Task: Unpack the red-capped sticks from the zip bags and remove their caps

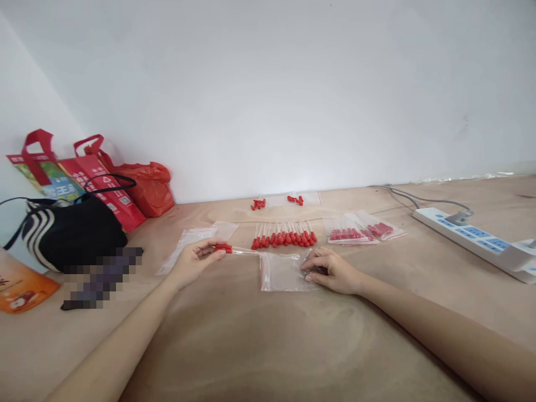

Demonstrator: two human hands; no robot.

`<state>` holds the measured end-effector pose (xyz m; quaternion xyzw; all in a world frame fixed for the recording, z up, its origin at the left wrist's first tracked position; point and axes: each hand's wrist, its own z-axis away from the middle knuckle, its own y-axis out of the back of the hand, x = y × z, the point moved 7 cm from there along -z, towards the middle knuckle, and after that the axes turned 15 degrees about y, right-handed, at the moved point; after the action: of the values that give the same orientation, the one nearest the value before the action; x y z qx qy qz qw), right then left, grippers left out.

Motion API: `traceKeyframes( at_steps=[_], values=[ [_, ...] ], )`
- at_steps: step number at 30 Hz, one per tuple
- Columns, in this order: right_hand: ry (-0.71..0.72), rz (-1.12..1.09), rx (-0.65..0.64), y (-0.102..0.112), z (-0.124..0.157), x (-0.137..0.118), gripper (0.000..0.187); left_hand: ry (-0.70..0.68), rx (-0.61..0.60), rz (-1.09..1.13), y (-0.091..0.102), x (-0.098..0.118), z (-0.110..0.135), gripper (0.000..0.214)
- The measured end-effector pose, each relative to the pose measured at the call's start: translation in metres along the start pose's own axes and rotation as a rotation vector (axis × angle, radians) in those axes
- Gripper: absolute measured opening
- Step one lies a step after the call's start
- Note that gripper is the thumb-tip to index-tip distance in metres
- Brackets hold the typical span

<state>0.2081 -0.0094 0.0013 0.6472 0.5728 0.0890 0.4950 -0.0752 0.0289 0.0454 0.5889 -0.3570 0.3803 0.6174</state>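
With my left hand (199,261) I pinch red-bulbed droppers (224,248), tips at the left end of a clear bag (282,273) my right hand (334,271) holds, while a row of more droppers (285,239) lies toward the far edge of the surface (234,346).

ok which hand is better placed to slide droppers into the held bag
Probably the left hand: it holds red-bulbed droppers, tips toward the clear bag, while the right hand holds that bag's right end.

indoor workspace, wooden table (259,340), power strip (473,237)
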Motion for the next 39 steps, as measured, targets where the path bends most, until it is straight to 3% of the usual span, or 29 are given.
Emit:
traceKeyframes(
  at_steps=[4,8,11,14,17,20,22,26,33,39],
  values=[
    [-0.007,-0.004,0.005,0.000,0.000,0.000,0.023,-0.177,0.229,-0.014,0.031,0.020,0.004,0.043],
    [-0.006,-0.001,0.006,0.001,-0.001,-0.001,0.023,-0.447,0.458,-0.208,0.030,0.052,0.011,0.033],
    [-0.010,0.000,0.005,0.001,-0.001,-0.001,0.023,-0.770,0.568,-0.465,-0.003,0.077,0.020,0.019],
    [-0.001,0.006,0.006,0.001,-0.001,-0.001,0.022,-1.071,0.529,-0.727,-0.051,0.085,0.022,0.022],
    [0.011,0.009,0.011,0.001,-0.001,-0.001,0.022,-1.207,0.506,-0.954,-0.089,0.079,0.015,0.026],
    [0.024,0.007,0.012,0.000,-0.001,-0.001,0.021,-1.267,0.450,-1.121,-0.113,0.071,0.007,0.026],
    [0.030,0.008,0.012,0.000,-0.001,-0.001,0.021,-1.260,0.376,-1.212,-0.124,0.065,0.003,0.025],
    [0.032,0.005,0.018,0.001,-0.002,-0.001,0.020,-1.113,0.263,-1.229,-0.132,0.059,-0.004,0.029],
    [0.023,0.003,0.017,0.001,-0.002,-0.001,0.021,-0.635,0.179,-0.834,-0.109,0.057,-0.026,0.047],
    [0.020,0.012,0.011,0.000,-0.001,0.000,0.022,-0.413,-0.008,-0.591,-0.100,0.040,-0.042,0.067]
  ],
)
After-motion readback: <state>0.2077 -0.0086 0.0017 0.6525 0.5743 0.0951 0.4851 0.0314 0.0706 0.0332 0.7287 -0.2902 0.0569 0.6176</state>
